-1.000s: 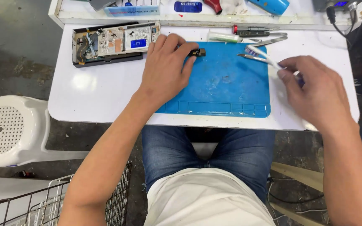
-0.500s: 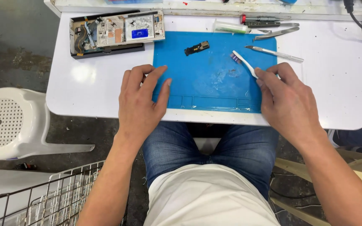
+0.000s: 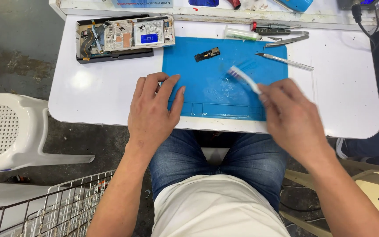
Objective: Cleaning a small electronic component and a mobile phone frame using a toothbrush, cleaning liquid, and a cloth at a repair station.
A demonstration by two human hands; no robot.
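My right hand (image 3: 292, 117) grips a white toothbrush (image 3: 244, 79), its bristle head resting on the blue work mat (image 3: 207, 92). The brush and hand are blurred. My left hand (image 3: 152, 112) lies flat, fingers spread, over the mat's left front edge and the white table (image 3: 97, 101), holding nothing. A small black circuit part (image 3: 207, 54) lies alone near the mat's far edge, apart from both hands.
An opened phone (image 3: 123, 36) with exposed boards sits at the table's far left. A tube (image 3: 241, 33), screwdriver (image 3: 270, 26), tweezers (image 3: 287, 41) and a craft knife (image 3: 285, 61) lie far right. A white plastic stool (image 3: 9, 131) and wire basket (image 3: 58, 206) stand left on the floor.
My left hand drew back from the small part to the mat's front left edge. My right hand picked up the toothbrush and moved it left onto the mat.
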